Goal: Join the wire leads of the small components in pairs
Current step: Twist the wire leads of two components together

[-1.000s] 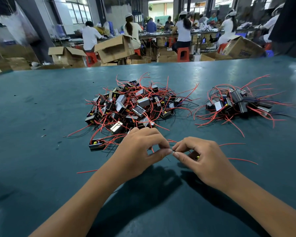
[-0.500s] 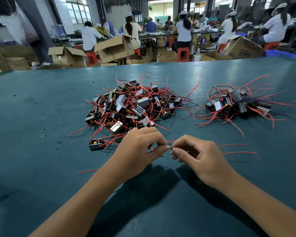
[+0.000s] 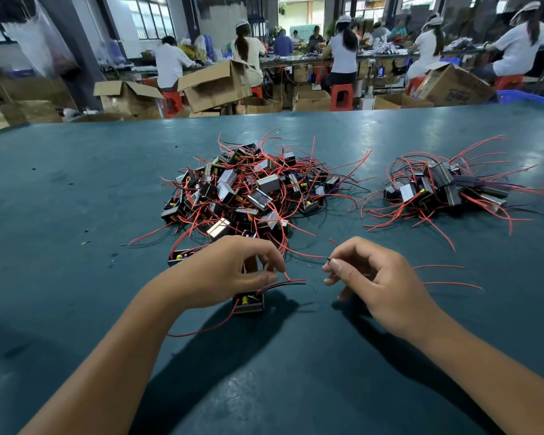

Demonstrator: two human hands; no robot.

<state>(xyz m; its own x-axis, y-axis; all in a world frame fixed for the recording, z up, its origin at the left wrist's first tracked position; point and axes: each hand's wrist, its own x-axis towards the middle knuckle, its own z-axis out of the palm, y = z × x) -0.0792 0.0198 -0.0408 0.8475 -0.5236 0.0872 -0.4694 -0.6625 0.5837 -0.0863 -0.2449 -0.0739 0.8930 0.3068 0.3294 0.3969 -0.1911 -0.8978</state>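
My left hand [image 3: 230, 271] hovers over a small black component [image 3: 248, 302] near the table's front, thumb and fingers curled round its red and black leads [image 3: 291, 282], which stick out to the right. My right hand [image 3: 374, 277] is a short gap to the right and pinches a dark wire tip [image 3: 328, 260] between thumb and forefinger. Two red leads [image 3: 438, 267] trail out to the right from behind that hand. Whatever they join to is hidden.
A big heap of components with red leads [image 3: 248, 189] lies just beyond my hands on the teal table [image 3: 76, 246]. A smaller heap [image 3: 437, 189] lies at the right. Past the far edge are cardboard boxes [image 3: 215, 84] and seated people.
My fingertips were touching at one point; now the hands have drawn apart. A component with its leads has come into view below my left hand.
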